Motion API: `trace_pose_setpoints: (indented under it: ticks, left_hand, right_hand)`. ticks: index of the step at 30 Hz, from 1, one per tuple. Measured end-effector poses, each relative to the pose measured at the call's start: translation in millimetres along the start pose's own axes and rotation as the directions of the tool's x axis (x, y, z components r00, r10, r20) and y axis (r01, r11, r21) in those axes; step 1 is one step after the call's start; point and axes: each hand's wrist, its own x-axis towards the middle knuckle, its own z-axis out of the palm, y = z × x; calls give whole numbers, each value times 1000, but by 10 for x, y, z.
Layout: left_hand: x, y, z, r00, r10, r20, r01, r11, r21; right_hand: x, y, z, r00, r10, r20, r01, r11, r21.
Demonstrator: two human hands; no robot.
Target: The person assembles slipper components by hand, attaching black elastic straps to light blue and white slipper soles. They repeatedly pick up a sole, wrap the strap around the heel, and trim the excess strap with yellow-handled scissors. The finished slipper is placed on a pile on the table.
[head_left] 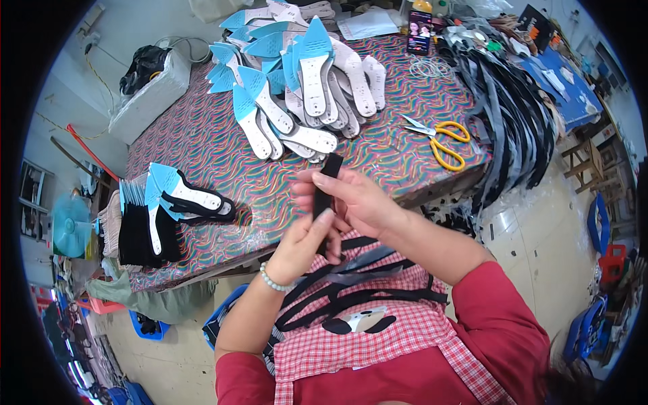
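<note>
Between my two hands runs a black strap (331, 169), its upper end sticking up past the fingers. My right hand (361, 196) pinches it higher up, thumb laid over the band. Lower down, my left hand (304, 239) grips the same strap, with the thumb pressed on it; its fingertips are partly hidden. Several loose black and grey straps (364, 297) lie across my lap on the red checked apron. Beyond my hands, white and blue shoe insoles (314, 88) are heaped on the patterned table (398, 145).
Yellow-handled scissors (442, 138) lie open at the table's right. Black and grey straps (506, 121) hang over its right edge, near a phone (419, 32). At the left sit a stack of black-covered insoles (145, 229) and a white foam box (152, 94).
</note>
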Motion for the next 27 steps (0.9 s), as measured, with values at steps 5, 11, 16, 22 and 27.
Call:
trace_pose_setpoints:
  ticks: [5, 11, 16, 22, 27]
  left_hand:
    - [870, 158, -1178, 806, 308, -505, -135, 927, 350]
    - [2118, 324, -1897, 572, 327, -752, 592, 470, 655]
    - [1737, 117, -2529, 781, 245, -574, -229, 968, 100]
    - [1483, 311, -2240, 622, 199, -757, -316, 949, -10]
    - [2077, -169, -2761, 530, 378, -759, 85, 867, 492]
  right_hand:
    - [712, 48, -557, 962, -267, -65, 99, 559, -824]
    - [1611, 424, -656, 738, -330, 588, 310, -609, -730]
    - [1538, 451, -727, 775, -203, 598, 360, -636, -683]
    - [1629, 464, -947, 723, -357, 592, 373, -519, -769]
    - [1635, 484, -778, 772, -260, 580, 413, -489, -769]
